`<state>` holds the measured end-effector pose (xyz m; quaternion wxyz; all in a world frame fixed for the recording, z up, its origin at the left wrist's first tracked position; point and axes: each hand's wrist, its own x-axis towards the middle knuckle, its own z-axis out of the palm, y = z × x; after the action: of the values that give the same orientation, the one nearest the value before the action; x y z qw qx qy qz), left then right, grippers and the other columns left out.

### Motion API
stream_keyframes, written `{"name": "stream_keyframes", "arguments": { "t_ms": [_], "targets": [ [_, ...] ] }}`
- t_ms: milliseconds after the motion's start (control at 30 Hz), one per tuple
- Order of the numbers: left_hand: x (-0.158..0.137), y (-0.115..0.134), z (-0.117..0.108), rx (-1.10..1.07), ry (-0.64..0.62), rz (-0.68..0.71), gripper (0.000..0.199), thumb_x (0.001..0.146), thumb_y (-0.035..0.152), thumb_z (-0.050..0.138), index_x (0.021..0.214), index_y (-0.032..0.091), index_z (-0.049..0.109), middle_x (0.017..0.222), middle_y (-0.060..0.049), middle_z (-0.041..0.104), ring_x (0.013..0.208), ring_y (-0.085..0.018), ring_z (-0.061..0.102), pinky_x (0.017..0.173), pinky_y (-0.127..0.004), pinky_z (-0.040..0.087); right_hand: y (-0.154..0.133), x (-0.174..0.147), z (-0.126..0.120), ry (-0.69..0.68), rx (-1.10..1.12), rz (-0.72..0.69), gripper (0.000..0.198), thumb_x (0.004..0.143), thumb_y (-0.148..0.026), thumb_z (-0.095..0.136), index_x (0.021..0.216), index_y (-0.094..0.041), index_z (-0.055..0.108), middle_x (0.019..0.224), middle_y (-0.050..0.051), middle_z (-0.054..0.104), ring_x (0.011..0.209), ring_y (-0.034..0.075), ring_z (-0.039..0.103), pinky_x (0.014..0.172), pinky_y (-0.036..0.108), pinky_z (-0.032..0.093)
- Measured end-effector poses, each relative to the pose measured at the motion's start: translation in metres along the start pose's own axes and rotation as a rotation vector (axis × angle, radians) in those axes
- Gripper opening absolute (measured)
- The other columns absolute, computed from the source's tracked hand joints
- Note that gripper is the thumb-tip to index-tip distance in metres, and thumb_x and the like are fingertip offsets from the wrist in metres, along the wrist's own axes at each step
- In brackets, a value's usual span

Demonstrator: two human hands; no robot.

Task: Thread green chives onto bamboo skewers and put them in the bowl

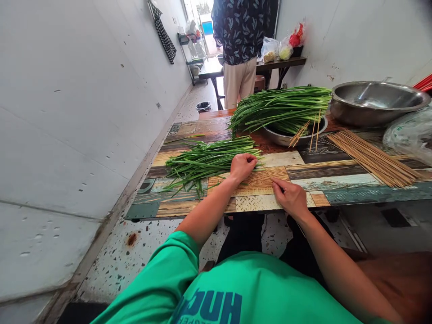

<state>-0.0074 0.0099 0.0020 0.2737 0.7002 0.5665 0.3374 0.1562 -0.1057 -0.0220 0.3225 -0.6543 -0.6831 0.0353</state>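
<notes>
A pile of garlic chives lies on the wood-patterned table, its pale stem ends toward the right. My left hand is closed at those stem ends, pinching chives; its fingertips partly hide them. My right hand is by the table's front edge, closed in a pinch on a thin bamboo skewer. The skewer slants up and left from my right fingers toward the stems beside my left fingertips. A larger heap of chives rests across a metal bowl, with several skewers sticking out at its rim.
Many loose bamboo skewers lie spread on the table's right side. Behind them are a big steel basin and a clear plastic bag. Beyond the table, a person stands by a second table. A white wall runs along the left.
</notes>
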Motion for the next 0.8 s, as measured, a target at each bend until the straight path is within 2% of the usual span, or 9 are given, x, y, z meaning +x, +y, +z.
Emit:
{"name": "stream_keyframes", "arguments": {
  "t_ms": [267, 800],
  "targets": [
    [0.0007, 0.0008, -0.0002, -0.016, -0.014, -0.025, 0.018, 0.077, 0.022, 0.063, 0.086, 0.015, 0.076, 0.074, -0.002, 0.073, 0.066, -0.012, 0.062, 0.064, -0.021, 0.045, 0.0012, 0.0007, 0.0015, -0.006, 0.007, -0.004, 0.031, 0.087, -0.029, 0.050, 0.104, -0.026, 0.075, 0.096, 0.004, 0.075, 0.081, 0.019, 0.071, 0.065, 0.026, 0.050],
    [-0.0005, -0.0007, -0.0008, 0.021, -0.044, 0.050, 0.017, 0.080, 0.021, 0.064, 0.089, 0.016, 0.077, 0.078, -0.002, 0.075, 0.070, -0.013, 0.064, 0.068, -0.022, 0.047, 0.0008, 0.0012, 0.0009, -0.014, 0.017, 0.010, 0.031, 0.086, -0.029, 0.049, 0.103, -0.024, 0.075, 0.095, 0.005, 0.076, 0.082, 0.021, 0.071, 0.065, 0.028, 0.050]
  ]
}}
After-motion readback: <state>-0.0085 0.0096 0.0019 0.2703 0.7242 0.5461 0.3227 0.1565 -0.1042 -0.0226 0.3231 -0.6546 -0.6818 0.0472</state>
